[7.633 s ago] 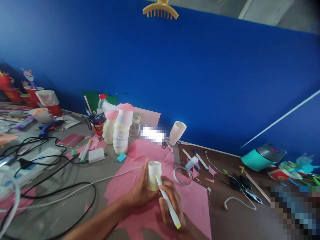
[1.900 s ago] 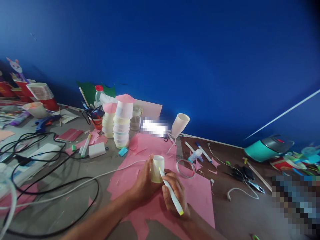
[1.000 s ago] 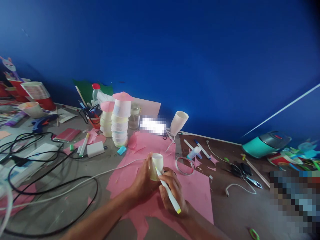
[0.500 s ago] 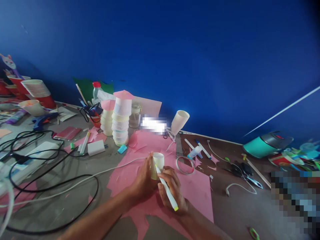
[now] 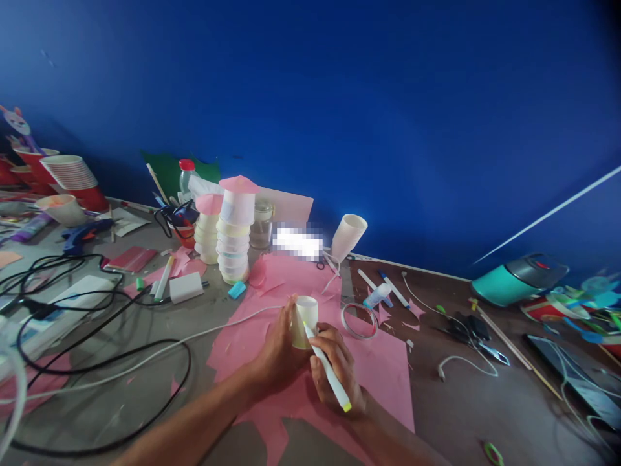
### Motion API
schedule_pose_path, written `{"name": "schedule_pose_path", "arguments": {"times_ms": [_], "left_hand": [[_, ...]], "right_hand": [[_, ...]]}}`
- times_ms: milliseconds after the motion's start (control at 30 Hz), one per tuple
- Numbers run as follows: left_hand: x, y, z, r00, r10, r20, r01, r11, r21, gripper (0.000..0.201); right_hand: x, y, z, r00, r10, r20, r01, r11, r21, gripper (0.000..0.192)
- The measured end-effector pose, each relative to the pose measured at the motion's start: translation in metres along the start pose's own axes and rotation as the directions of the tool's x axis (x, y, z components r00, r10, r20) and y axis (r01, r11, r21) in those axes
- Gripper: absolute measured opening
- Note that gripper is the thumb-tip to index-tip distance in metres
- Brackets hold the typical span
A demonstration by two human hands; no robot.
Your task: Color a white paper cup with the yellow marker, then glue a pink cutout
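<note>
A small paper cup, white above and pale yellow lower down, is held upright over pink paper. My left hand is closed around the cup's left side. In my right hand is a white marker with a yellow end, its yellow tip against the cup's side. Behind them stand a tall tower of stacked cups and a shorter one, each topped by a pink paper cone. A roll of tape lies to the right of the cup.
Black cables and a white cord cross the left side. Markers, a glue bottle and scissors lie to the right. A teal bottle rests near the blue wall, and a phone at far right.
The marker and my right hand have shifted slightly to the right along the cup. My left hand and the cup stay nearly where they were.
</note>
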State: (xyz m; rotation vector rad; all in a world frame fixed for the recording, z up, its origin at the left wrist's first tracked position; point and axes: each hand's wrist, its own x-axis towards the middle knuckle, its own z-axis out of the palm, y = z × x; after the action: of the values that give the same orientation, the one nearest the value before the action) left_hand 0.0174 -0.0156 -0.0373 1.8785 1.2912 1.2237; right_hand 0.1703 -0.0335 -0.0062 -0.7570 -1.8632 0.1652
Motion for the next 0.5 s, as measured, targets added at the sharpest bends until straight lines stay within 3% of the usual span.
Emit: {"name": "schedule_pose_path", "arguments": {"times_ms": [233, 400, 500], "left_hand": [[0.004, 0.009, -0.001, 0.997, -0.072, -0.026, 0.071, 0.997, -0.024, 0.094], [0.007, 0.022, -0.007, 0.982, -0.187, 0.023, 0.189, 0.978, -0.09, 0.103], [0.007, 0.022, -0.008, 0.981, -0.191, 0.021, 0.192, 0.978, -0.086, 0.104]], "right_hand": [[-0.003, -0.001, 0.0, 0.995, 0.08, -0.056, -0.079, 0.996, 0.032, 0.043], [-0.004, -0.001, 0.002, 0.987, 0.135, -0.081, -0.132, 0.99, 0.045, 0.041], [-0.003, -0.001, 0.002, 0.988, 0.135, -0.071, -0.132, 0.99, 0.049, 0.042]]}}
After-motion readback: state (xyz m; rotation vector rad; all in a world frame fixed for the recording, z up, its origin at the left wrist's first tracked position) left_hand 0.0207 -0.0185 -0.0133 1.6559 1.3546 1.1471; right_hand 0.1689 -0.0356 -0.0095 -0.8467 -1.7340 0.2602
